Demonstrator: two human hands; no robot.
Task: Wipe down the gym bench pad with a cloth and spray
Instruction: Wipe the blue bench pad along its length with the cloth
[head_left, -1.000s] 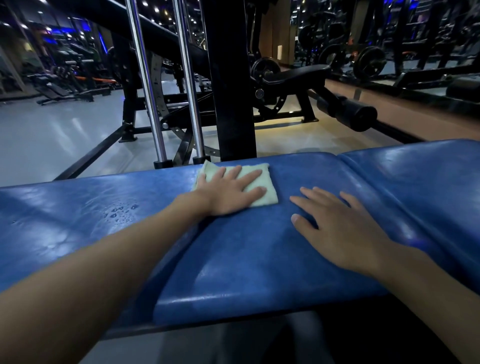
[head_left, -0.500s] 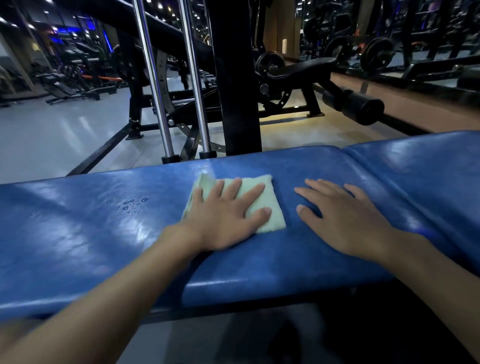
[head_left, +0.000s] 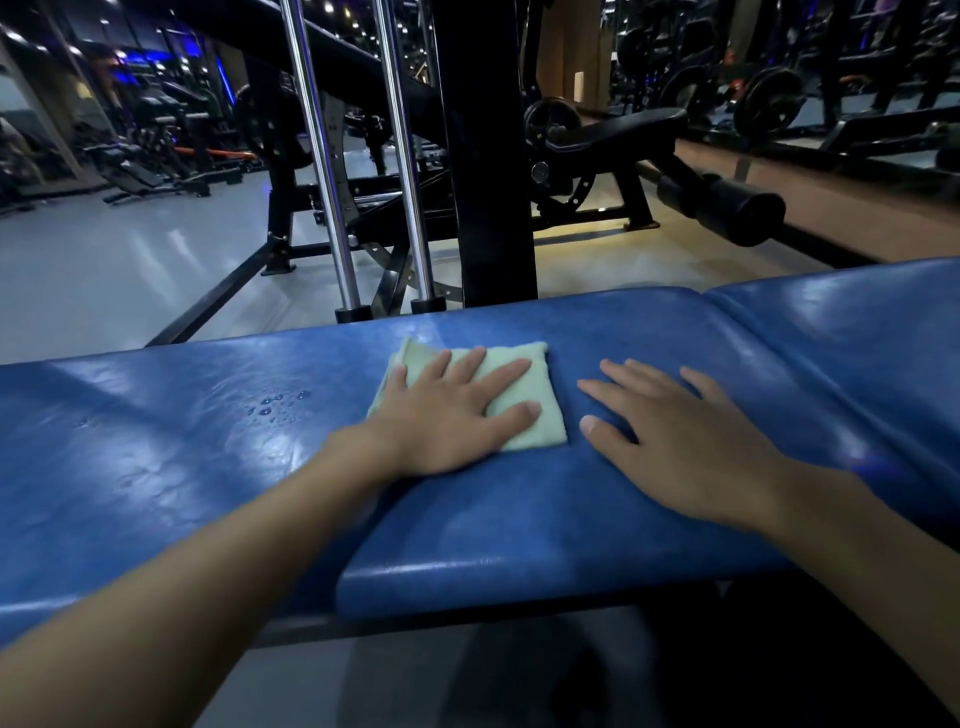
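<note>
The blue padded gym bench (head_left: 156, 457) runs across the view in front of me. A folded pale green cloth (head_left: 524, 384) lies on the pad near its far edge. My left hand (head_left: 447, 415) presses flat on the cloth with straight, spread fingers. To the right of the cloth, my right hand (head_left: 675, 436) rests flat on the bare pad. A few spray droplets (head_left: 275, 405) sit on the pad to the left of the cloth. No spray bottle is in view.
Just behind the bench stand a black upright post (head_left: 488, 156) and two chrome guide rods (head_left: 363, 156). A black roller pad (head_left: 727, 208) juts out at the back right. Grey floor and further machines lie at the back left.
My left hand has drawn the cloth from the pad's far edge towards me and a little to the right. My right hand has stayed flat on the pad.
</note>
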